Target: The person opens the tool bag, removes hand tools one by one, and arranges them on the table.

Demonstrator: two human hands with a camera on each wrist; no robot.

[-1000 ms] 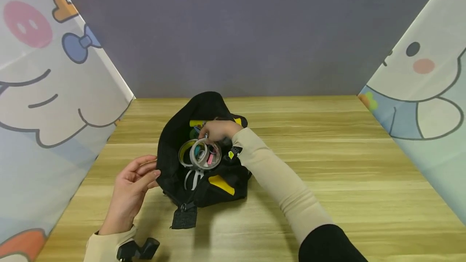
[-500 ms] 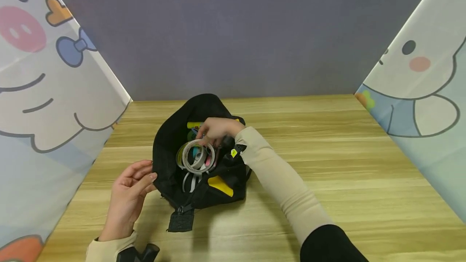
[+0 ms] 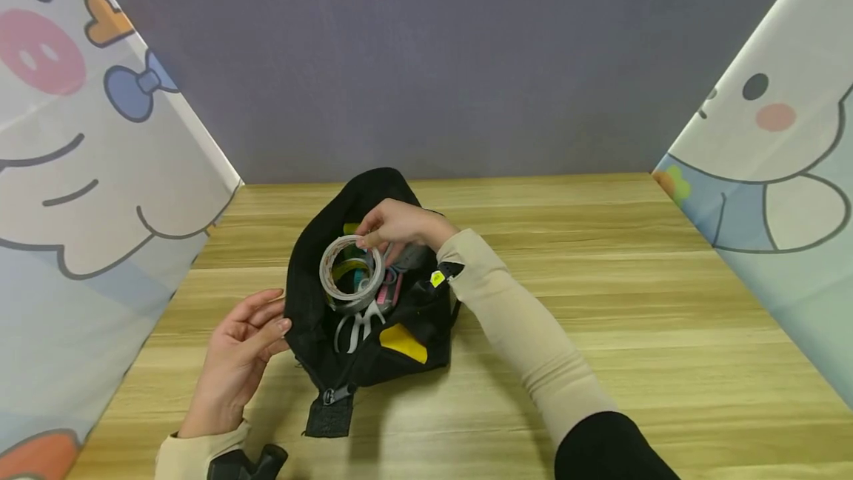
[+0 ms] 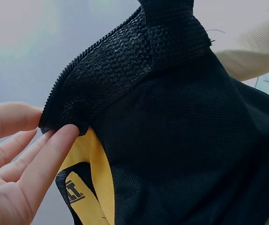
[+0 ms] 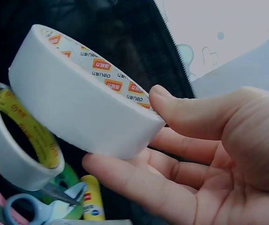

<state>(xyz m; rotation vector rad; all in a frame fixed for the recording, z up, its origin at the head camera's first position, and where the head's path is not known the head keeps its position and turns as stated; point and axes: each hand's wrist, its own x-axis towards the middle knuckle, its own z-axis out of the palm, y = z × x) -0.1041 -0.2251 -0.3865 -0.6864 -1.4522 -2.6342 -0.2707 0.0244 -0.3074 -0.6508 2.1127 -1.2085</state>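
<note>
A black zippered bag (image 3: 303, 310) stands unzipped on the table, its mouth facing up. My left hand (image 3: 233, 354) pinches the bag's left edge; the left wrist view shows the thumb and fingers at the zipper edge (image 4: 62, 89). My right hand (image 3: 400, 227) is over the bag's mouth and holds a wide roll of white tape (image 5: 78, 103) between thumb and fingers, tilted. Below it in the bag lie a smaller tape roll (image 5: 12, 161) with a yellow core, light-blue scissors (image 5: 59, 211), a yellow glue stick (image 5: 92, 199) and white-handled scissors (image 3: 360, 328).
A pink and grey item (image 3: 395, 291) lies in the bag near its right side. Yellow lining (image 3: 403, 343) shows at the front. The wooden table (image 3: 600, 280) spreads around the bag, with a grey panel (image 3: 426, 65) behind and cartoon-printed panels on both sides.
The right hand has raised the white tape roll and moved it left and farther back, uncovering the pink item and the white-handled scissors. The left hand still grips the bag's edge.
</note>
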